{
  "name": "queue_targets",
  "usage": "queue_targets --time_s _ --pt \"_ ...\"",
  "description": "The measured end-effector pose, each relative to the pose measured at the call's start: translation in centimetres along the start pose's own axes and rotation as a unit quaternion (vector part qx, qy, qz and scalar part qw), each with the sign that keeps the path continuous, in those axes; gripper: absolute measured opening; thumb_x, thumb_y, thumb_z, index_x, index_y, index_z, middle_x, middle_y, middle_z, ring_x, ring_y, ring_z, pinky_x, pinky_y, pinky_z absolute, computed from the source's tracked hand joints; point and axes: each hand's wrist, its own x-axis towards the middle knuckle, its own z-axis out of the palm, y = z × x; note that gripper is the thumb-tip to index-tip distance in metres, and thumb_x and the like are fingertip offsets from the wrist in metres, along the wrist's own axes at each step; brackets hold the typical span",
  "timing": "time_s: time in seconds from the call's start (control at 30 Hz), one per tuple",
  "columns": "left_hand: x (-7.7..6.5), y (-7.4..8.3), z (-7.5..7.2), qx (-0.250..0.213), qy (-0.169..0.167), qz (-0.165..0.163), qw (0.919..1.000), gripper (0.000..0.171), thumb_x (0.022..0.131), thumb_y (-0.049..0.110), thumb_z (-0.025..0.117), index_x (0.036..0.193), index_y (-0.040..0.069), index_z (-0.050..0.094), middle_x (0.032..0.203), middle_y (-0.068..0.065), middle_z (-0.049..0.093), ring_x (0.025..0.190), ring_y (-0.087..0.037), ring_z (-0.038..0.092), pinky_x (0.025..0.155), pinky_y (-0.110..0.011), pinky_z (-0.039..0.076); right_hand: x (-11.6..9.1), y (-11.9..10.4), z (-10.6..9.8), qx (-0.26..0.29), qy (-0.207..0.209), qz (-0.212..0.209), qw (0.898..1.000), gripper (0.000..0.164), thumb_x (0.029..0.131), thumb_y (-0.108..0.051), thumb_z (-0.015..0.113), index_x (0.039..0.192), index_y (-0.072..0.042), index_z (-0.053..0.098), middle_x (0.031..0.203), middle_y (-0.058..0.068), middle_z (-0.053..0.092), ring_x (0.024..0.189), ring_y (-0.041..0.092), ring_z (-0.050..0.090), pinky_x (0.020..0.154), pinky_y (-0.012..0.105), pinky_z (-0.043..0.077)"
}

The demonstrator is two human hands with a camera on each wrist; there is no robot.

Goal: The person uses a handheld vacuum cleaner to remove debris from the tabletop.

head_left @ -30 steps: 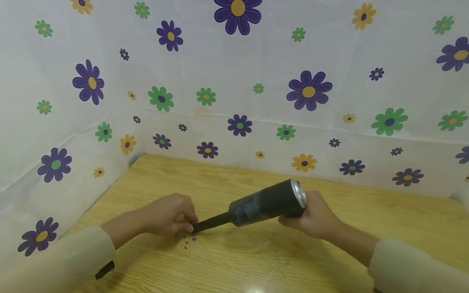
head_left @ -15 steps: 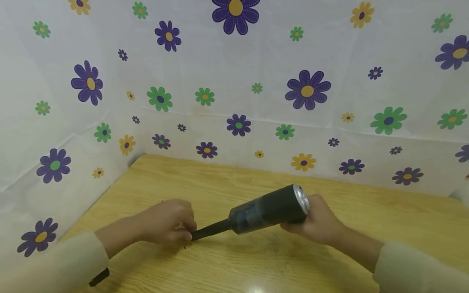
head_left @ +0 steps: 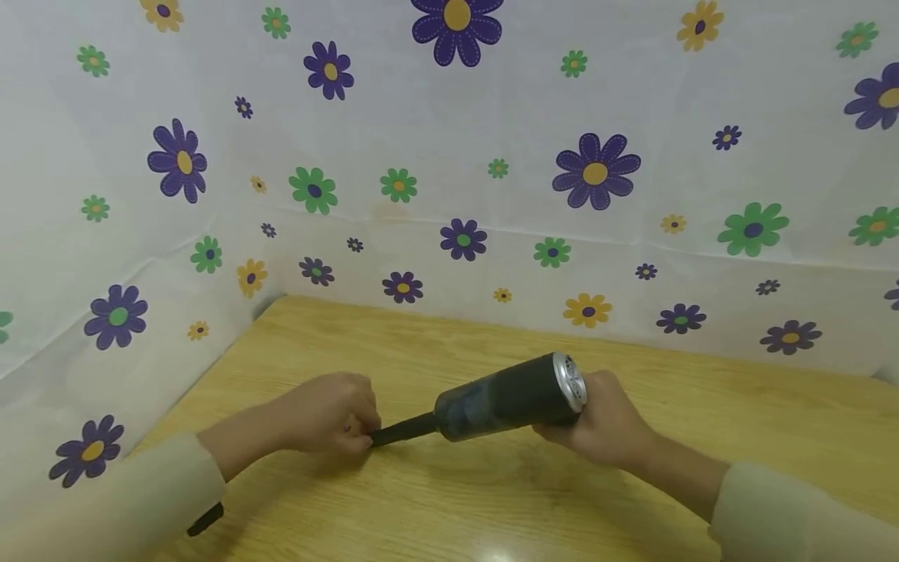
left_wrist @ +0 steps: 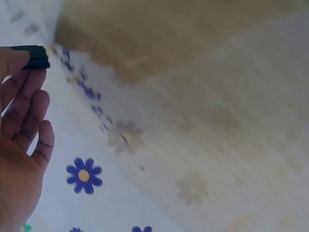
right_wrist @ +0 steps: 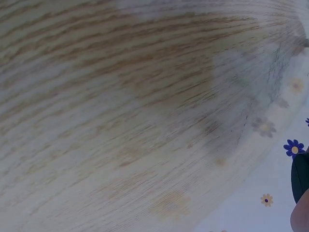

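Note:
A black handheld vacuum cleaner (head_left: 506, 396) with a silver end and a narrow nozzle (head_left: 406, 430) slants low over the wooden table. My right hand (head_left: 607, 417) grips its handle below the silver end; in the right wrist view only a little of a finger (right_wrist: 300, 212) and the dark handle (right_wrist: 300, 176) show. My left hand (head_left: 330, 414) pinches the nozzle near its tip between thumb and fingers. The left wrist view shows the dark nozzle end (left_wrist: 38, 57) in that pinch. Small purple scraps (left_wrist: 89, 92) lie scattered on the table beyond it; the hand hides most of them in the head view.
The light wooden table (head_left: 449, 507) meets a white flower-printed sheet (head_left: 421, 117) at the back and left. A black strap end (head_left: 206, 519) hangs below the left sleeve (head_left: 168, 480).
The nozzle and left hand came nearer to me, then moved back away. Purple scraps seen beside the nozzle tip a second ago no longer show there in the head view.

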Motion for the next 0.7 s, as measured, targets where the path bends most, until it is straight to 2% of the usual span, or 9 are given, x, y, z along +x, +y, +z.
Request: queue_targets --time_s 0.13,0.27,0.43,0.7 --pt "0.8 -0.9 -0.3 0.011 -0.005 -0.013 0.9998 0.011 0.076 0.012 0.076 0.074 0.022 0.073 0.072 0.017 0.062 0.073 -0.001 0.051 0.066 -0.019 0.046 0.1 0.1 0.0 -0.008 0.005 0.040 0.999 0.033 0.069 -0.003 0.085 0.099 -0.004 0.072 0.086 0.004 0.076 0.073 0.009 0.070 0.065 0.028 0.057" --pt "0.5 -1.2 -0.7 0.004 -0.012 -0.025 0.9996 0.012 0.075 0.011 0.075 0.072 0.023 0.073 0.071 0.018 0.061 0.072 -0.001 0.051 0.064 -0.019 0.045 0.6 0.0 0.4 -0.006 -0.001 0.070 0.998 0.034 0.070 -0.004 0.084 0.102 -0.005 0.072 0.089 0.004 0.076 0.075 0.009 0.069 0.068 0.028 0.056" --pt "-0.3 -1.2 -0.9 0.014 -0.010 -0.025 0.9995 0.014 0.074 0.011 0.076 0.069 0.023 0.070 0.067 0.017 0.058 0.069 -0.002 0.048 0.061 -0.017 0.041 1.1 -0.3 1.1 -0.012 -0.010 0.070 0.997 0.035 0.071 -0.006 0.084 0.104 -0.004 0.071 0.091 0.005 0.076 0.077 0.013 0.071 0.069 0.028 0.057" --pt "-1.8 -1.7 -1.0 0.024 0.017 -0.023 0.9993 0.018 0.070 0.010 0.077 0.065 0.025 0.068 0.067 0.018 0.057 0.069 0.000 0.048 0.061 -0.018 0.042 1.8 -0.8 2.3 -0.004 -0.015 0.053 0.998 0.034 0.073 -0.004 0.083 0.104 -0.003 0.071 0.092 0.006 0.077 0.080 0.017 0.074 0.070 0.028 0.058"
